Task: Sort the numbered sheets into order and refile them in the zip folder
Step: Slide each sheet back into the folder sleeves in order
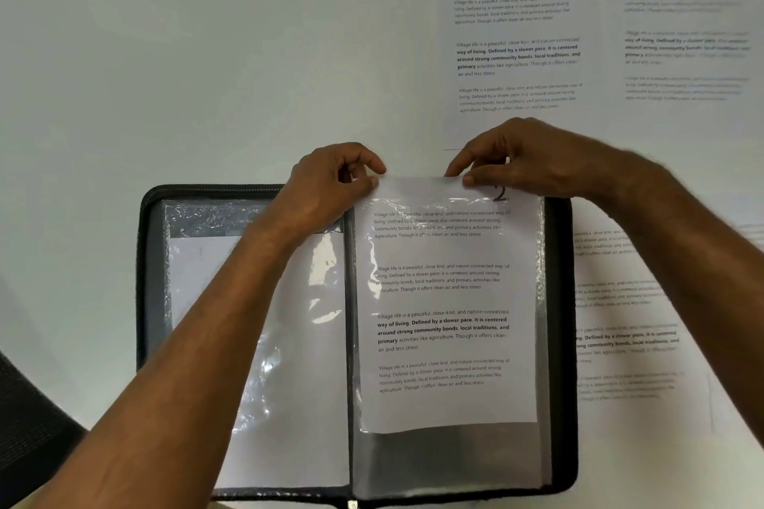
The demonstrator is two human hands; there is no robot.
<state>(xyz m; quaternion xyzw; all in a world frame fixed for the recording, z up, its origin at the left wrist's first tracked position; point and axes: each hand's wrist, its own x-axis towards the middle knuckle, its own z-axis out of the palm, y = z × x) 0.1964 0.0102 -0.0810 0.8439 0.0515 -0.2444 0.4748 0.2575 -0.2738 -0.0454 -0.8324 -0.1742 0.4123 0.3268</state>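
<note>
While both hands pinch the top edge of the sheet (448, 302), left hand (330, 182) at its left corner and right hand (533, 157) near the handwritten number, the page sits partway down the right-hand sleeve (454, 455) of the open zip folder (144, 260) on the bench (206, 54). Best to push both corners down evenly so the paper stays square and doesn't buckle. More sheets (516, 54) lie beyond.
</note>
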